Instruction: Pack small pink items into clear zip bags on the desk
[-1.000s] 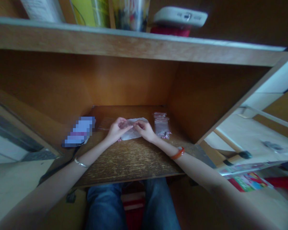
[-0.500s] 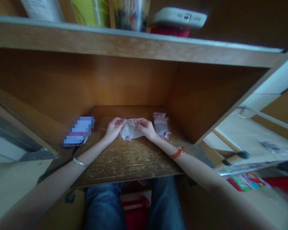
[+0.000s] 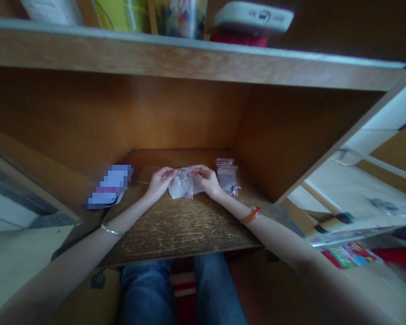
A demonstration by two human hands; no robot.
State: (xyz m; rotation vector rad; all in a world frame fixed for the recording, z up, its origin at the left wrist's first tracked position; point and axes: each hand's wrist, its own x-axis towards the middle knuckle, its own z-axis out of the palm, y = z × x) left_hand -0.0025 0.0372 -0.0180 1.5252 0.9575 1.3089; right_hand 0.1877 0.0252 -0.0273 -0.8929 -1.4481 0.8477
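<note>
Pinching small, clear, creased plastic bag [image 3: 180,184] along top edge, with left hand [image 3: 161,181] at left corner and right hand [image 3: 207,181] near right; apart, bag between. Centred on worn brown wooden desk [image 3: 189,228], between rear and front edges. Probably gripped up there to keep it spread, with tiny pink pieces [image 3: 188,196] down in bottom right corner. Top toward rear edge, bottom toward front; long axis likely front-to-back, hard to tell through creases. Toward desk's right edge, just past right hand: stacked clear bags [image 3: 226,175], probably for easy reach.

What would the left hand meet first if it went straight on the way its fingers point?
Past the clear plastic bag it pinches, the left hand would probably meet the right hand first; depth is unclear.
</note>
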